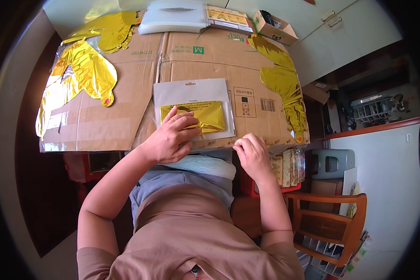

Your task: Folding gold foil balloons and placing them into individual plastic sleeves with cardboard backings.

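The left hand point(172, 137) lies flat, fingers spread, on the folded shiny gold foil balloon point(198, 115) inside a clear plastic bag point(191, 91) on the cardboard-covered tabletop point(126, 93), while the right hand point(251, 151) pinches the bag's near edge.

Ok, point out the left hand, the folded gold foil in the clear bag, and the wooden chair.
left hand point(172, 137), head view, on the back of the hand.
folded gold foil point(210, 113), head view, on its bare right half.
wooden chair point(324, 227), head view, on the seat.
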